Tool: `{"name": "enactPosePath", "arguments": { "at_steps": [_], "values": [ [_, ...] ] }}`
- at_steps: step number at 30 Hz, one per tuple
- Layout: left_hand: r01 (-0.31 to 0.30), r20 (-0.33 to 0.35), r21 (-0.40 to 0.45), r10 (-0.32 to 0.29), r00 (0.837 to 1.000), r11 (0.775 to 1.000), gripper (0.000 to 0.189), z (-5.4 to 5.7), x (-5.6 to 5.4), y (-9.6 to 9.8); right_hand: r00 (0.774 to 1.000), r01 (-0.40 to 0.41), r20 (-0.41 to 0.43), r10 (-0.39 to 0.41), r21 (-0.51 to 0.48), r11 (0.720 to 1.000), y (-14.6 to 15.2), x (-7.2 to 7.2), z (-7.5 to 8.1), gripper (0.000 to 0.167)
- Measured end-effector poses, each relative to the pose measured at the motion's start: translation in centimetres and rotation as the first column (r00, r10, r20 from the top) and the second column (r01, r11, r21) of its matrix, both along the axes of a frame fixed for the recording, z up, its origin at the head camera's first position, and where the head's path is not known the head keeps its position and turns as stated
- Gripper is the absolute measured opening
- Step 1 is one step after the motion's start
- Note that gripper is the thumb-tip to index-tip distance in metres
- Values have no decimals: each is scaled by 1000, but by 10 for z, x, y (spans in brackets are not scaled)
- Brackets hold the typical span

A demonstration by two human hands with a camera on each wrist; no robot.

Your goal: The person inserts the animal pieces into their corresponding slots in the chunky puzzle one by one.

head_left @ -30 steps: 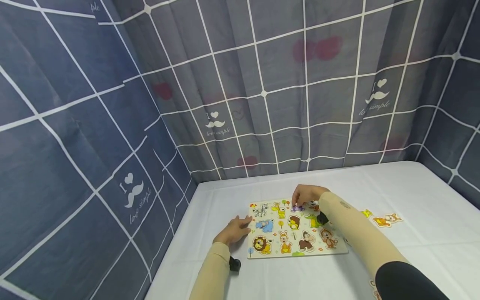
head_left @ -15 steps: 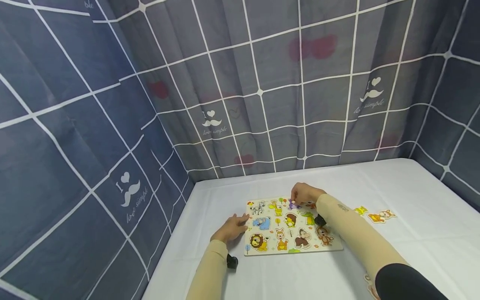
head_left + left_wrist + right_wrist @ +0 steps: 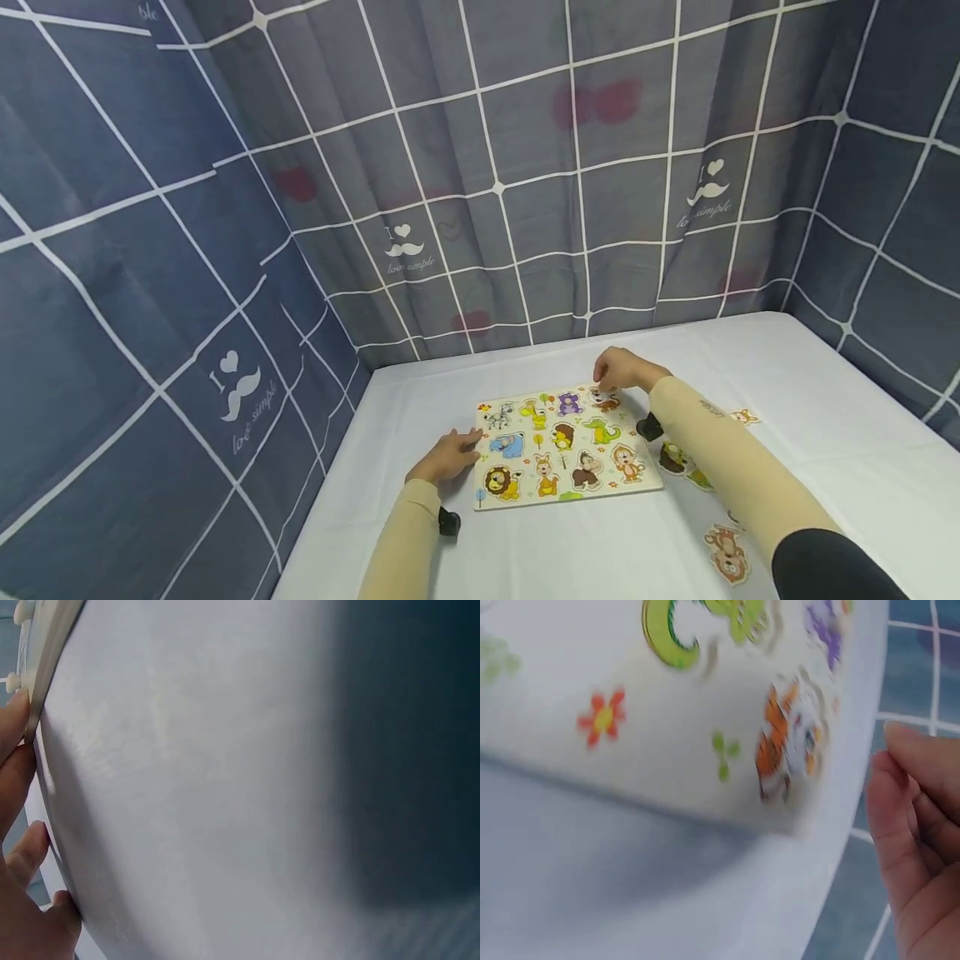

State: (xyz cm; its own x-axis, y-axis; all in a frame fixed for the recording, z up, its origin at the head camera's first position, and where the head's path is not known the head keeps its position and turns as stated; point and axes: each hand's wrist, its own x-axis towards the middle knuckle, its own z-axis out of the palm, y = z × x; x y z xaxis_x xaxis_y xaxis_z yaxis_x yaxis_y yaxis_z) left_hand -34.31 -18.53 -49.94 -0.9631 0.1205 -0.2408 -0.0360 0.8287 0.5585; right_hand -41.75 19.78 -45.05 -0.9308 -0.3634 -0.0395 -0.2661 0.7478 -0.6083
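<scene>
An animal puzzle board (image 3: 592, 446) lies on the white table, with animal pieces such as a purple bear (image 3: 570, 405) and a green crocodile (image 3: 602, 431) in it. My left hand (image 3: 444, 457) rests with extended fingers at the board's left edge; in the left wrist view its fingertips (image 3: 15, 720) touch that edge. My right hand (image 3: 622, 369) is over the far right corner, near the tiger piece (image 3: 603, 401). In the right wrist view, the thumb and index finger (image 3: 889, 787) are loosely bent and close together, with nothing between them, beside the tiger.
Loose animal pieces lie right of the board: a monkey (image 3: 726, 554), a hedgehog (image 3: 672, 458) and others partly hidden under my right forearm (image 3: 742, 467). Grey and blue gridded curtains (image 3: 540, 225) hang behind and left of the table (image 3: 577, 550).
My right hand has left the purple bear piece and moved right to the tiger's corner. The left hand stays at the board's edge. The camera view has shifted right.
</scene>
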Motion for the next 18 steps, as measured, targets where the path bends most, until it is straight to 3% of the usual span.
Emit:
{"name": "enactPosePath", "arguments": {
  "at_steps": [10,18],
  "values": [
    [40,-18,10,-40,999,999,50,1,0,-1,999,7,36,-6,-26,1000,27,17,19,6],
    [20,-1,7,-20,1000,1000,49,3,2,0,998,31,52,-31,2,1000,52,32,23,4]
  ]
}}
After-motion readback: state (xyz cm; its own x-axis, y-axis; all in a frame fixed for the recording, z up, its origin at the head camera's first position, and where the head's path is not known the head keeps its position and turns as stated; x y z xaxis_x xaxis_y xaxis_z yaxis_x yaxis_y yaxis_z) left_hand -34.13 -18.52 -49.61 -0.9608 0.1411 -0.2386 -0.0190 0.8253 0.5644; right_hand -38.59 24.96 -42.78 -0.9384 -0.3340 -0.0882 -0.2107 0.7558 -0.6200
